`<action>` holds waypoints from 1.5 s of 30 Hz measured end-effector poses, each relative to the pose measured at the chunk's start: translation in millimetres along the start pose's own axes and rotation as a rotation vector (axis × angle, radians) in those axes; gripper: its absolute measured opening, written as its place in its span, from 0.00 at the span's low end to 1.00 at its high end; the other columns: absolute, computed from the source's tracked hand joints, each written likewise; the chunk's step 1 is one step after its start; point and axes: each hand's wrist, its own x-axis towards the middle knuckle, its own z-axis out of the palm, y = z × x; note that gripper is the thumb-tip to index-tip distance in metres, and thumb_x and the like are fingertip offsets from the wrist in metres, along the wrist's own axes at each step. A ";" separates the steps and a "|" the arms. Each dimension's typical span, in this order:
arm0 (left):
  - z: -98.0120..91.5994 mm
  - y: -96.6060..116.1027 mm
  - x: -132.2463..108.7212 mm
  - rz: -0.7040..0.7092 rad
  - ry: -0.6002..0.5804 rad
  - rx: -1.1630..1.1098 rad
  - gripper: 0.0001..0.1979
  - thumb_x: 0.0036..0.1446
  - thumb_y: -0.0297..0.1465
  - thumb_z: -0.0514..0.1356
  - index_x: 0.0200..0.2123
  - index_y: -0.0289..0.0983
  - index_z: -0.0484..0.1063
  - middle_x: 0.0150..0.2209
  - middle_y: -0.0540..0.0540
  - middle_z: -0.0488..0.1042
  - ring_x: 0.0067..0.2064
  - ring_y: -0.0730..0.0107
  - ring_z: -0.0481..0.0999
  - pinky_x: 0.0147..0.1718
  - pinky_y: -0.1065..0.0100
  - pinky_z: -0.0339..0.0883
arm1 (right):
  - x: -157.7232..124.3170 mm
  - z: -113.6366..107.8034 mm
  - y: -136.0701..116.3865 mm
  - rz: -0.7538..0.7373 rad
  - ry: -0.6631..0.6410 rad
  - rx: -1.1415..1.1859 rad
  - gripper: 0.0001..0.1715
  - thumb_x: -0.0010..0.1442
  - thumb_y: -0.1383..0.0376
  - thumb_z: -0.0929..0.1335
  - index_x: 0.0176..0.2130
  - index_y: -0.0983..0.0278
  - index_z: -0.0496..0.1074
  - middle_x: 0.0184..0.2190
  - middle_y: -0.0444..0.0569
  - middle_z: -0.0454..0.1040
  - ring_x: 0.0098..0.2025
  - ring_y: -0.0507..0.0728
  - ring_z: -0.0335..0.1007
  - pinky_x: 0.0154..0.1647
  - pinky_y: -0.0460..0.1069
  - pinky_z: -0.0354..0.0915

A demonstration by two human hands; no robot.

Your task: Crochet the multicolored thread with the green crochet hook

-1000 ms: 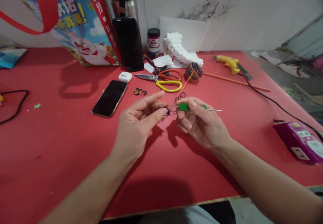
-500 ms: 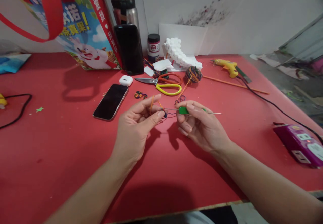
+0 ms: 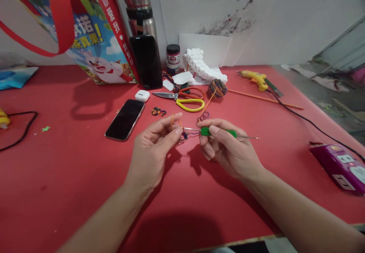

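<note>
My right hand (image 3: 228, 142) is closed round the green handle of a double-ended crochet hook (image 3: 218, 131), thumb and index finger pinching it. Its left tip reaches into a small dark piece of crochet (image 3: 184, 135). That piece is pinched between the thumb and fingers of my left hand (image 3: 154, 146), and orange yarn (image 3: 172, 120) loops over the left index finger. A multicoloured yarn ball (image 3: 217, 88) lies behind the hands, its strand running down to a loose tangle of yarn (image 3: 203, 116). The hook's exact place in the stitches is too small to tell.
Scissors (image 3: 188, 99), a phone (image 3: 124, 120), a white earbud case (image 3: 142, 95) and a small crocheted piece (image 3: 158, 112) lie beyond my hands. A glue gun (image 3: 255, 80) and purple power strip (image 3: 338, 165) are at right. A gift bag (image 3: 105, 61) and steel flask (image 3: 139, 9) stand behind.
The crochet hook has turned slightly, showing more of its green handle, and its left tip is closer to my left fingertips. The whole view has shifted a little downward.
</note>
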 end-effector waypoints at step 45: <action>-2.5 -3.6 0.3 0.092 -0.004 0.080 0.13 0.53 0.29 0.75 0.43 0.46 0.88 0.36 0.49 0.83 0.33 0.76 0.76 0.36 0.73 0.74 | -7.9 -8.4 4.8 -0.126 -0.006 -0.282 0.07 0.68 0.61 0.74 0.45 0.60 0.81 0.35 0.48 0.83 0.27 0.51 0.75 0.24 0.46 0.68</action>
